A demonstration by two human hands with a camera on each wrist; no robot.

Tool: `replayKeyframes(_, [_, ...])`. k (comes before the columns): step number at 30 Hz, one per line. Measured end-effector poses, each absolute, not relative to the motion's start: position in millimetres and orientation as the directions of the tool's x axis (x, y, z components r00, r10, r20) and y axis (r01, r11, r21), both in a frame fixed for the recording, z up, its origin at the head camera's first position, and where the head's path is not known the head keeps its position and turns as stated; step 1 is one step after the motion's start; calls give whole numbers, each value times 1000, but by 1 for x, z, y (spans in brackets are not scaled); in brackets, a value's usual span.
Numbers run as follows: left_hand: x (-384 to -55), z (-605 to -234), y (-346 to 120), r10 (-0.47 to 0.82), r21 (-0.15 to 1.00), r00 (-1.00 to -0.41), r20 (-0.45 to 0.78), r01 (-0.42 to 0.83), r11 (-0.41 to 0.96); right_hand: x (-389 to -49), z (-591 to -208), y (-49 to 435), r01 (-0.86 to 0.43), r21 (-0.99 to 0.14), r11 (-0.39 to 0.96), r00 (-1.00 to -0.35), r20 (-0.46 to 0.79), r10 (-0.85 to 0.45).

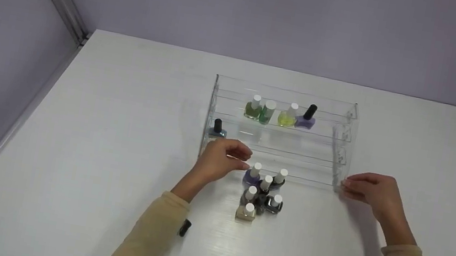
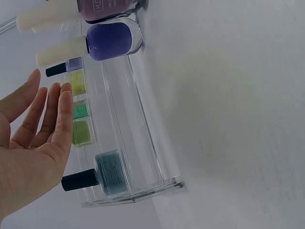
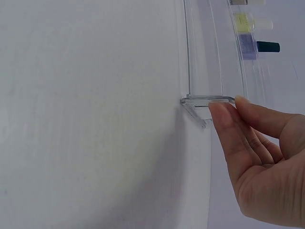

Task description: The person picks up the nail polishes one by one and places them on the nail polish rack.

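Right hand [image 1: 374,193]: we pinch clear rack [image 1: 297,155] at front corner. Left hand [image 1: 220,158]: empty, fingers loose, beside violet bottle [image 1: 251,179].

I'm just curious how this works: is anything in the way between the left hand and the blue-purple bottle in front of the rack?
Nothing visible is: the left hand is close to the blue-purple bottle. The other loose bottles stand to its right or in front, and the clear rack is behind.
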State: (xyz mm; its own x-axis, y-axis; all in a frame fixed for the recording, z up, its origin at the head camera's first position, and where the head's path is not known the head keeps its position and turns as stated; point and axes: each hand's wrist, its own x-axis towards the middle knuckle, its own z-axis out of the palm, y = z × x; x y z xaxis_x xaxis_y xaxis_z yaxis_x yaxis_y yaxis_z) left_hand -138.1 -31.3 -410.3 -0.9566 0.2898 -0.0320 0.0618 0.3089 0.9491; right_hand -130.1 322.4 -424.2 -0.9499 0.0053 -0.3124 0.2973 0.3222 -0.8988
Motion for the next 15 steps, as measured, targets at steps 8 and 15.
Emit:
replayKeyframes(8, [-139,-411,-28,293,953,-954,-66,27,303,-131,-425,322,296,-899,323,-951,-309,11])
replayKeyframes(15, [-139,-414,-26,308,948,-950,-54,48,314,-131,-425,322,291,-900,326,-952,-306,6])
